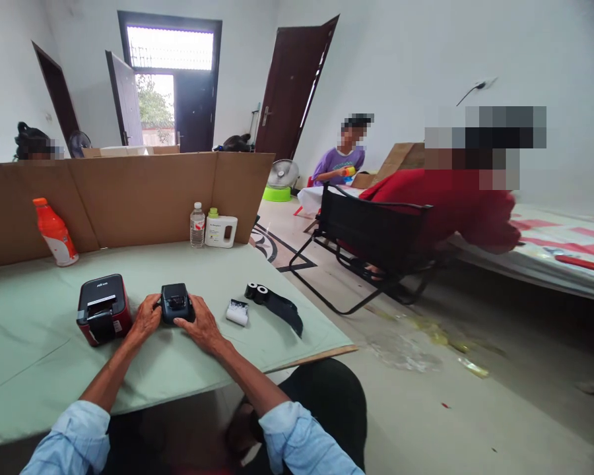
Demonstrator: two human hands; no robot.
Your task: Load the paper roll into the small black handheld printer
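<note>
Both of my hands are on a small black printer (174, 305) standing on the green-covered table. My left hand (147, 315) grips its left side with bent fingers. Against the right side rests my right hand (204, 323), its thumb at the front lower edge and the other fingers partly hidden behind. Left of my left hand stands a larger black and red printer (103, 310). A white paper roll (237, 313) with a dark patch lies to the right of my right hand. Beyond it is a black ribbon (282, 307) on two small rolls, its loose end trailing right.
An upright cardboard screen (143, 198) borders the table's far side. Before it stand an orange bottle (55, 232), a clear water bottle (197, 225) and a white jug (220, 229). A person in red sits on a black folding chair (376, 224) at right; plastic scraps (406, 349) litter the floor.
</note>
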